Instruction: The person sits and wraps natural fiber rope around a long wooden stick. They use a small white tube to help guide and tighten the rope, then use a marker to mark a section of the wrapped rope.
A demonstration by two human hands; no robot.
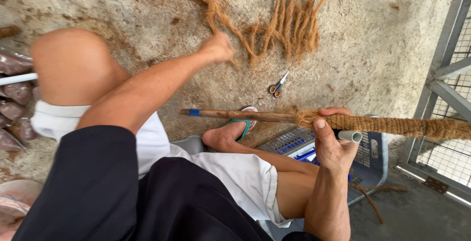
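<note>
Looking down from your head camera, you see a wooden stick (235, 115) with a band of blue tape near its bare end, lying roughly level across your lap. From about its middle onward it is wrapped in coarse brown coir rope (392, 125), tightly wound and bristly, running off toward the metal grille (449, 89) at your right. A short white pipe (350, 136) shows just under the wrapped part.

Your right hand (331, 140) grips the stick where the wrapping begins, thumb pointing up over the fibre and fingers curled round from behind, with the pipe end poking out beside them. Your forearm rises from below, wrist straight.

Your left hand (217, 48) is well apart from the stick, stretched forward over your knee to the loose coir strands (279, 25) spread on the concrete floor (373, 40). It is blurred, but it seems closed in a pinch on one strand.

Small scissors (278, 85) with orange handles lie on the floor between the strands and the stick. Your foot in a green-strapped sandal (243, 122) sits right under the stick, beside a blue crate (373, 157).
</note>
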